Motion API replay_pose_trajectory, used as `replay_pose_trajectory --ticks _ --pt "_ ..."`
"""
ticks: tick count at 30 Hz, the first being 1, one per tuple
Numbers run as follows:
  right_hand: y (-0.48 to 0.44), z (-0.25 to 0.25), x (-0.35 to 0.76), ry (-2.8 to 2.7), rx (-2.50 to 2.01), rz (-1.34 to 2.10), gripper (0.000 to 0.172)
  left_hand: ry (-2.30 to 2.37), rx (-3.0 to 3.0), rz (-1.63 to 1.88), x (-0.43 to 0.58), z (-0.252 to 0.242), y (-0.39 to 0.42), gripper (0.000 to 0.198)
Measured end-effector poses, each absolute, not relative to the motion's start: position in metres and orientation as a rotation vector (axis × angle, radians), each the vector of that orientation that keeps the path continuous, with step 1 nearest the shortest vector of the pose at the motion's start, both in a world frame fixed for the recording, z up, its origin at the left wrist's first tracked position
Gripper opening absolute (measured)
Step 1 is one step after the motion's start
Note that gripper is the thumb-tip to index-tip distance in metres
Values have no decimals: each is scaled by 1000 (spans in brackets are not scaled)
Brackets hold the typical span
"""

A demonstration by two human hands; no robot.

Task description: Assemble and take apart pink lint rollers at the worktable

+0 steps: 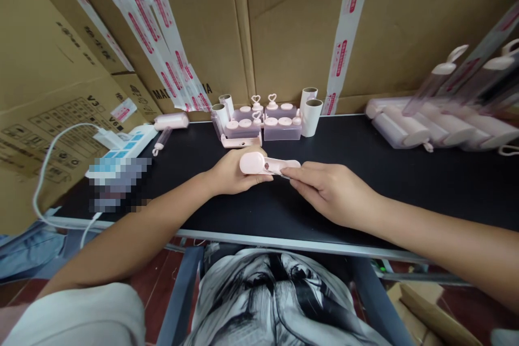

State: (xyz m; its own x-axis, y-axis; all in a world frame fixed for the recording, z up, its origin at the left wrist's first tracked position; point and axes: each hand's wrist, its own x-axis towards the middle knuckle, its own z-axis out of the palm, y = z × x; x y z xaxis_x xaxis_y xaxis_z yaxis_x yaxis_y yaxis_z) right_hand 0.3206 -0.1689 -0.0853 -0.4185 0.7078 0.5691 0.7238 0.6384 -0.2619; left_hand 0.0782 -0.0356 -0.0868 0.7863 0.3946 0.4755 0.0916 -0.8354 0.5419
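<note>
My left hand (232, 170) is closed around a pale pink plastic part (252, 163) with a rounded end and a long open arm to the right. In the arm's hollow sits a small dark spot, too small to make out. My right hand (330, 189) pinches a thin metal tool (279, 173), perhaps tweezers, its tip against the pink part. Just behind my left hand lies a similar pink piece (242, 141). Beyond it stand translucent pink boxes (283, 132) with round pink caps and heart-shaped loops.
White tubes (311, 119) stand beside the boxes. Several pink cylinders (421, 130) with handles are piled at right; another pink roller (172, 120) lies at left near a power strip (121, 146) with a white cable. Cardboard (292, 27) walls the table's (251, 216) back.
</note>
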Motion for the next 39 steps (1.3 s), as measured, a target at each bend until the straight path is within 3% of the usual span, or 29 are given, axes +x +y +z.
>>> replay_pose_trajectory --ticks 6,39 --pt "-166 -97 317 -2176 -1128 -8 32 390 2476 760 76 -93 -33 27" --pt "-163 -100 312 -2125 -1083 297 36 423 2832 620 75 -85 -28 37"
